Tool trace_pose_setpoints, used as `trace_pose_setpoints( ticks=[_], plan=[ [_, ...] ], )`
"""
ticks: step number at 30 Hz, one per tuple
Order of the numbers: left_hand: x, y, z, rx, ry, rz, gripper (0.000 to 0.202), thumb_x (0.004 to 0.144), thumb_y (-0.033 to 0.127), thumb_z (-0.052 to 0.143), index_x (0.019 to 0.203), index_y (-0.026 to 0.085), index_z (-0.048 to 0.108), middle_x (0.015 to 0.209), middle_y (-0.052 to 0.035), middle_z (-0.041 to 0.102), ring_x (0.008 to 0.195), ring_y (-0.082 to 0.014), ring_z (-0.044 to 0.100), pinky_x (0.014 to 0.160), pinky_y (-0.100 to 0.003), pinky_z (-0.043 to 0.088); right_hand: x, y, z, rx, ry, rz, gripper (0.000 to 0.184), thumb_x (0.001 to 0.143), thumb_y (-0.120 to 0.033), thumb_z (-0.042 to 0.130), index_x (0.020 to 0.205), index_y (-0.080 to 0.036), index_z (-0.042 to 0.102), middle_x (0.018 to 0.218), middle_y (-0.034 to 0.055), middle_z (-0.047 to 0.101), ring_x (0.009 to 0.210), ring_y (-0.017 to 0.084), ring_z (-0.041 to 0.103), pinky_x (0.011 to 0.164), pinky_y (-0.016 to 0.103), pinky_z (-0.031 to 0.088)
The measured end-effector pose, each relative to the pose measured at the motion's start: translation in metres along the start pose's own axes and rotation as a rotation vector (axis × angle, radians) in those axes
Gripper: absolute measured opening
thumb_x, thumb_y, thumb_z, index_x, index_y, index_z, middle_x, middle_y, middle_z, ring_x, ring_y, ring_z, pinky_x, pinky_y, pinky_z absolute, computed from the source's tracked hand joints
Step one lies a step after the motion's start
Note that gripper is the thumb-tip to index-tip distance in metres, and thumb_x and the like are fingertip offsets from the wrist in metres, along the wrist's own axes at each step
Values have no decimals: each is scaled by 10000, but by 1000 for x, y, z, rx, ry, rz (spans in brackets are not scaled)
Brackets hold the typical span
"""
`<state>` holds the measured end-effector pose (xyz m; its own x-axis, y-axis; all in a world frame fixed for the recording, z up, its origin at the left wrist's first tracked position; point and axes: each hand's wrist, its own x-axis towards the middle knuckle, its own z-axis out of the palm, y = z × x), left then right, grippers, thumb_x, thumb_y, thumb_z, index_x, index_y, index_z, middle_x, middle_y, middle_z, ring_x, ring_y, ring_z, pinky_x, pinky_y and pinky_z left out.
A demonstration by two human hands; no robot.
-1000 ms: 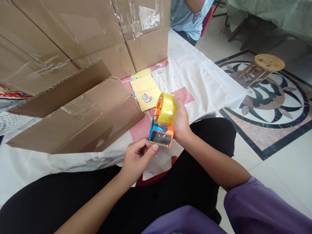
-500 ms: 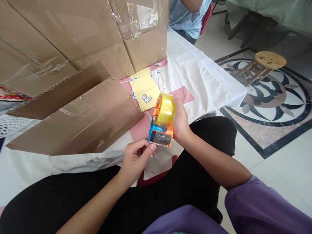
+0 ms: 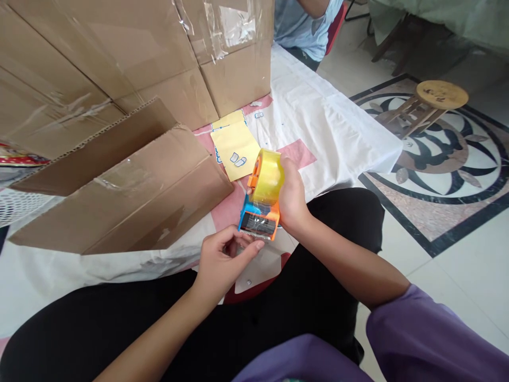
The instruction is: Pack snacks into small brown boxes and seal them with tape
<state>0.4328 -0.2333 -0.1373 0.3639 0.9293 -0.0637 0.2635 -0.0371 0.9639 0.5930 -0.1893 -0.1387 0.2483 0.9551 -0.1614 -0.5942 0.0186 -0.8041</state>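
Yellow tape: it is sitting in the dispenser, above the blade, just left of the gripping palm.
Right hand: it is grasping the dispenser from the right side.
Left hand: its thumb and fingers are resting by the blade; whether they are pinching tape, I cannot tell.
Teeth: they are calling for care; best is pinching the tape end flat, holding skin away, steadying the dispenser.
Cardboard: it is standing left of the dispenser.
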Motion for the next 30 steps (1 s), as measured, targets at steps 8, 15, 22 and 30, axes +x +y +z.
trace_pose_setpoints(
  ticks=[8, 15, 22, 30],
  plan=[
    [0, 3, -1, 2, 16, -57, 260, 756, 305, 747, 608, 175, 578, 593, 24, 588, 534, -89, 508, 537, -203, 436, 1, 1, 2, -31, 22, -54, 560, 887, -752, 418, 935, -237, 633, 738, 66, 673, 692, 253, 681, 599, 395, 570],
    [0, -2, -6, 6, 10, -94, 290, 766, 365, 771, 637, 167, 603, 597, 25, 582, 554, -85, 499, 536, -194, 410, 2, 5, 4, -97, 21, -59, 594, 848, -791, 434, 927, -239, 639, 766, 81, 682, 869, 315, 709, 684, 457, 603],
    [-1, 1, -12, -43, 6, -108, 293, 747, 352, 782, 614, 163, 601, 559, 33, 548, 526, -77, 462, 517, -193, 398, 3, 7, 11, -58, 25, -31, 604, 860, -795, 410, 931, -240, 638, 752, 72, 679, 760, 284, 702, 621, 433, 586],
    [3, 8, -21, -115, -10, -151, 288, 707, 334, 793, 579, 158, 605, 492, 40, 512, 459, -58, 412, 458, -174, 362, 5, 7, 22, -60, -9, -31, 624, 864, -814, 393, 948, -244, 632, 742, 57, 661, 695, 259, 684, 595, 411, 563]
  ],
)
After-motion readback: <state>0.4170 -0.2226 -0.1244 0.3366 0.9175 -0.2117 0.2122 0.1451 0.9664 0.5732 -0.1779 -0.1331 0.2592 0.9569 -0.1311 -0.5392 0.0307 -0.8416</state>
